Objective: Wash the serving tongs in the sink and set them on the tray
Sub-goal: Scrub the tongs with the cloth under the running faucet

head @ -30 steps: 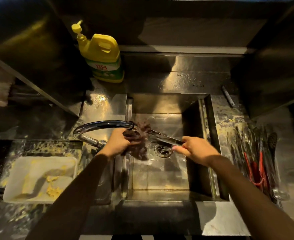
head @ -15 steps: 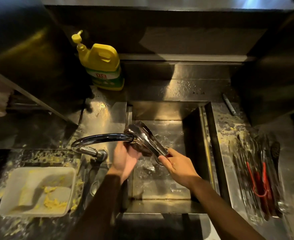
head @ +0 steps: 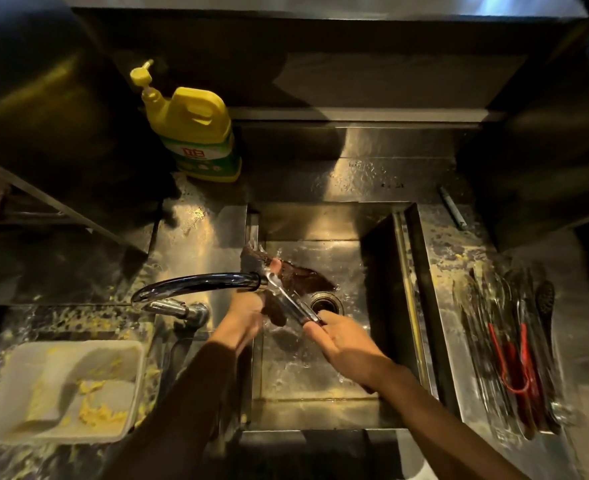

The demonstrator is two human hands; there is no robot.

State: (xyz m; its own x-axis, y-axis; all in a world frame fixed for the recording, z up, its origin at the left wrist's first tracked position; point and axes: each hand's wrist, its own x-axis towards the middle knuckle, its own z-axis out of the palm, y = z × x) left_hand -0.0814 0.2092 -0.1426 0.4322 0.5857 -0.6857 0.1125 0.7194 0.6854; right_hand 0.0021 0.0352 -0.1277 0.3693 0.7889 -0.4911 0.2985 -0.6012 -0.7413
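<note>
Metal serving tongs are held slanted over the steel sink, just under the faucet spout. My right hand grips their handle end near the drain. My left hand holds a dark scrubbing cloth wrapped against the tongs' upper end; a fingertip shows through it. Water splashes around the cloth. To the right of the sink, a tray holds several tongs, one pair with red handles.
A yellow dish soap bottle stands at the back left. A white container with yellow food scraps sits on the messy counter at the left. A pen-like object lies behind the tray. Dark shelving overhangs both sides.
The tongs swung from lying across the sink to slanting up toward the spout. My right hand moved nearer and lower; my left hand drew the cloth along the tongs, spreading it toward the drain.
</note>
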